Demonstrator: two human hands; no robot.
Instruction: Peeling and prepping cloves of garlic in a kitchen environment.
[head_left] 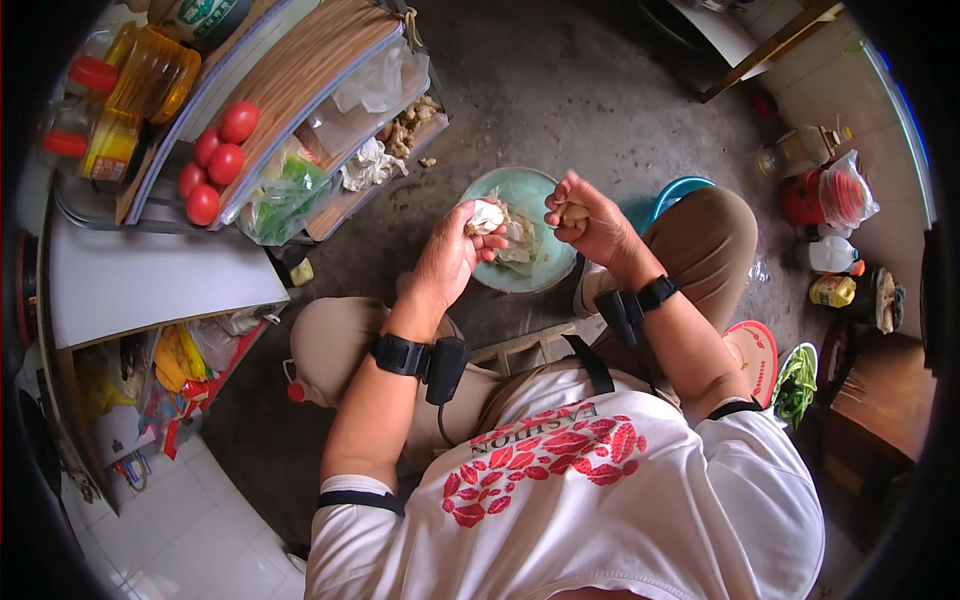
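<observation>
My left hand (pixel 452 250) is closed round a whitish garlic bulb (pixel 484 218), its papery skin partly loose. Across from it, my right hand (pixel 598 228) has its fingers curled over a few pale tan garlic cloves (pixel 574 216) lying against the palm. Both hands are raised over a pale green basin (pixel 553 272) on the floor between my knees. Inside the basin lie papery garlic skins (pixel 518 245); the hands partly hide its left and right sides.
To the left, a shelf rack holds red tomatoes (pixel 224 160), bagged greens (pixel 285 200) and ginger (pixel 408 125). A blue basin (pixel 684 187) is partly behind my right knee. Green vegetables (pixel 797 385) sit in a container at right, near bottles (pixel 833 256) by the wall.
</observation>
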